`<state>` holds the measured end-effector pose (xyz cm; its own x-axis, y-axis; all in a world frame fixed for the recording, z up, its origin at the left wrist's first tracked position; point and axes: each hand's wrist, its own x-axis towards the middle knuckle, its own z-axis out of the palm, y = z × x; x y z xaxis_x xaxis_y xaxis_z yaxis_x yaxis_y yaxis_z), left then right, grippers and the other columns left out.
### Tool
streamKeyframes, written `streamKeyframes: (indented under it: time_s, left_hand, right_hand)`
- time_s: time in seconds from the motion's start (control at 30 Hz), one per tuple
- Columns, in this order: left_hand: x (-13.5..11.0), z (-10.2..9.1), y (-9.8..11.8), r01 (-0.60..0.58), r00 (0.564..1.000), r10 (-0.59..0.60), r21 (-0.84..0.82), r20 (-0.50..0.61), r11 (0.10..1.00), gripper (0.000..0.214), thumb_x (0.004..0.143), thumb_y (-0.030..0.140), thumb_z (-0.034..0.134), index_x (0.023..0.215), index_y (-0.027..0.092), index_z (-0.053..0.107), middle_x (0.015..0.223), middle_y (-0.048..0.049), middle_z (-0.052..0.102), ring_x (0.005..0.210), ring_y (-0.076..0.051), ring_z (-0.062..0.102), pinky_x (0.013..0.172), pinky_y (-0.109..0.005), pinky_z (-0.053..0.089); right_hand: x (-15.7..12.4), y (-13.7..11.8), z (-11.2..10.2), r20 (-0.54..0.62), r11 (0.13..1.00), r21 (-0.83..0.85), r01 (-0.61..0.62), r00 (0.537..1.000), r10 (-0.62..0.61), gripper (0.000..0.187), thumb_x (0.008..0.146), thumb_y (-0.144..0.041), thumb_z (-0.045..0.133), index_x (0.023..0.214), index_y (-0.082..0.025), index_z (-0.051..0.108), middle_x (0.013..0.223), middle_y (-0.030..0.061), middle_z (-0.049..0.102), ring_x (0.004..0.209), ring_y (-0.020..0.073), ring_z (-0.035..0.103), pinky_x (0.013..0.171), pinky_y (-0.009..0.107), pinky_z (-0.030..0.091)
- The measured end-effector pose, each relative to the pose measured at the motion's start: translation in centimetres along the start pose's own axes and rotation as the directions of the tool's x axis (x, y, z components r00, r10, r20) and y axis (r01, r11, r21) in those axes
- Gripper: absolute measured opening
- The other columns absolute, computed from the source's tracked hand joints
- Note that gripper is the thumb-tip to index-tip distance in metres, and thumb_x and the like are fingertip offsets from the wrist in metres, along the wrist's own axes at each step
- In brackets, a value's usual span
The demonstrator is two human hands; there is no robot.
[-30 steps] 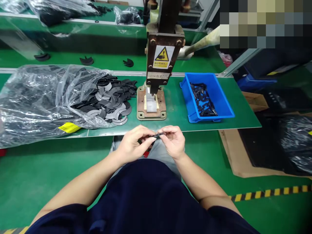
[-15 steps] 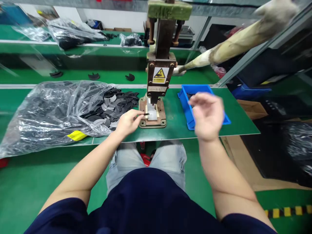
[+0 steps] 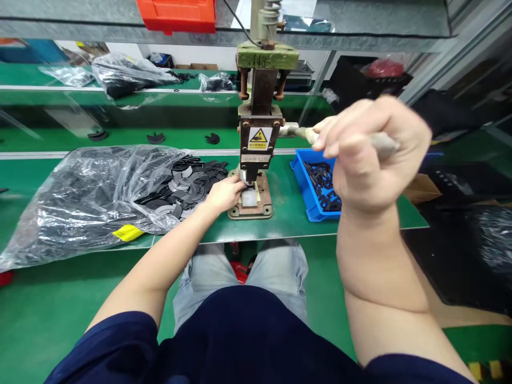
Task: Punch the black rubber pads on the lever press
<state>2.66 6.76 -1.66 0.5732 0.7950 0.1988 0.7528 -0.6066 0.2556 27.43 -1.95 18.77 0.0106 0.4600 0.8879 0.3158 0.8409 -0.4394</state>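
Observation:
The hand press (image 3: pixel 260 133) stands upright on the bench, with a yellow warning label on its slide. My left hand (image 3: pixel 227 193) is at the left of its base, fingertips pinched at the die (image 3: pixel 249 198) right beside the punch. They are on a small black part (image 3: pixel 250 186), mostly hidden by the fingers and punch. My right hand (image 3: pixel 372 154) is raised at the right, fingers wrapped round the press lever (image 3: pixel 308 134), whose grip is wrapped in pale material. To my left hand's left lies a pile of dark curved flat pieces (image 3: pixel 186 184).
A clear plastic bag (image 3: pixel 88 202) of black pieces covers the bench's left. On the right, a blue bin (image 3: pixel 316 214) holds several small black parts. A few curved pieces (image 3: pixel 156 138) lie on the ledge behind. Overhead, an orange-red bin (image 3: pixel 178 16) sits at the shelf (image 3: pixel 360 26).
My right hand has gone from open above the blue bin to gripping the lever, which is pulled down. The punch is lower. My left hand has shifted slightly inward at the die.

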Motion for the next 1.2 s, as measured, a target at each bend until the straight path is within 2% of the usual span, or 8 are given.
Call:
streamKeyframes:
  time_s: [0.1, 0.2, 0.4, 0.57, 0.7, 0.87, 1.0, 1.2]
  left_hand:
    - [0.1, 0.1, -0.2, 0.007, 1.000, -0.007, -0.025, -0.004, 1.000, 0.035, 0.110, 0.028, 0.048, 0.129, 0.028, 0.077, 0.131, -0.0102, 0.072, 0.122, -0.027, 0.068, 0.097, -0.036, 0.055]
    - [0.0, 0.4, -0.1, 0.004, 1.000, -0.005, -0.043, -0.026, 0.999, 0.035, 0.111, 0.029, 0.047, 0.128, 0.028, 0.077, 0.131, -0.0098, 0.072, 0.122, -0.026, 0.069, 0.099, -0.036, 0.055]
    - [-0.1, -0.4, -1.1, 0.002, 1.000, -0.003, -0.061, -0.015, 0.998, 0.034, 0.110, 0.030, 0.048, 0.129, 0.026, 0.077, 0.132, -0.0083, 0.074, 0.124, -0.025, 0.068, 0.103, -0.036, 0.055]
    - [2.4, -3.1, -7.6, 0.214, 0.977, -0.211, 0.072, -0.041, 0.974, 0.039, 0.104, 0.026, 0.052, 0.133, 0.017, 0.076, 0.131, -0.0161, 0.076, 0.125, -0.033, 0.065, 0.113, -0.046, 0.049]
    - [5.3, -3.5, -11.7, 0.247, 0.952, -0.272, 0.171, 0.140, 0.954, 0.057, 0.094, 0.034, 0.067, 0.148, 0.018, 0.069, 0.144, -0.0175, 0.072, 0.140, -0.039, 0.056, 0.118, -0.051, 0.044]
    - [6.6, -2.4, -11.6, 0.148, 0.939, -0.217, 0.257, 0.266, 0.955, 0.060, 0.092, 0.035, 0.063, 0.151, 0.024, 0.068, 0.150, -0.0152, 0.069, 0.143, -0.040, 0.053, 0.117, -0.056, 0.040]
    - [4.9, -2.8, -11.4, 0.073, 0.968, -0.131, 0.263, 0.213, 0.962, 0.042, 0.096, 0.030, 0.057, 0.131, 0.022, 0.079, 0.133, -0.0160, 0.076, 0.129, -0.037, 0.064, 0.111, -0.050, 0.044]
    - [0.3, -5.1, -11.4, 0.134, 0.987, -0.152, 0.240, 0.060, 0.962, 0.032, 0.100, 0.032, 0.054, 0.122, 0.022, 0.074, 0.120, -0.0144, 0.073, 0.108, -0.031, 0.072, 0.089, -0.039, 0.052]
  right_hand:
    - [-3.7, 0.9, -0.2, 0.094, 0.999, 0.036, 0.012, 0.995, -0.015, 0.042, 0.095, -0.047, 0.073, 0.067, -0.021, 0.056, 0.071, -0.0043, 0.062, 0.078, 0.0108, 0.071, 0.097, 0.043, 0.064]
    - [-7.6, 1.6, -0.1, 0.097, 0.998, -0.056, 0.041, 0.995, -0.036, 0.035, 0.090, -0.036, 0.073, 0.063, -0.024, 0.053, 0.065, -0.0049, 0.059, 0.073, 0.0147, 0.068, 0.102, 0.053, 0.062]
    - [-12.6, 3.2, 0.5, 0.062, 0.992, -0.106, 0.066, 0.996, -0.060, 0.023, 0.084, -0.028, 0.073, 0.067, -0.029, 0.058, 0.067, -0.0045, 0.064, 0.081, 0.0194, 0.071, 0.114, 0.058, 0.056]
    - [-13.1, 3.8, 1.0, -0.019, 0.992, -0.107, 0.070, 0.997, -0.072, 0.028, 0.084, -0.033, 0.072, 0.064, -0.028, 0.054, 0.064, -0.0065, 0.063, 0.077, 0.0188, 0.071, 0.111, 0.058, 0.057]
    - [-13.1, 3.9, 1.3, -0.061, 0.991, -0.116, 0.063, 0.996, -0.071, 0.028, 0.085, -0.033, 0.071, 0.064, -0.028, 0.054, 0.063, -0.0064, 0.063, 0.074, 0.0187, 0.070, 0.109, 0.060, 0.058]
    - [-13.2, 3.8, 1.1, -0.032, 0.991, -0.116, 0.073, 0.996, -0.077, 0.026, 0.084, -0.031, 0.072, 0.065, -0.028, 0.055, 0.062, -0.0051, 0.062, 0.074, 0.0207, 0.070, 0.111, 0.064, 0.056]
    - [-13.2, 3.9, 1.1, -0.036, 0.990, -0.123, 0.072, 0.996, -0.077, 0.025, 0.084, -0.031, 0.071, 0.066, -0.029, 0.055, 0.063, -0.0053, 0.062, 0.074, 0.0208, 0.070, 0.108, 0.063, 0.058]
    - [-13.2, 4.0, 1.6, -0.084, 0.993, -0.080, 0.083, 0.992, -0.090, 0.028, 0.086, -0.030, 0.071, 0.065, -0.027, 0.054, 0.063, -0.0050, 0.062, 0.075, 0.0202, 0.070, 0.106, 0.061, 0.057]
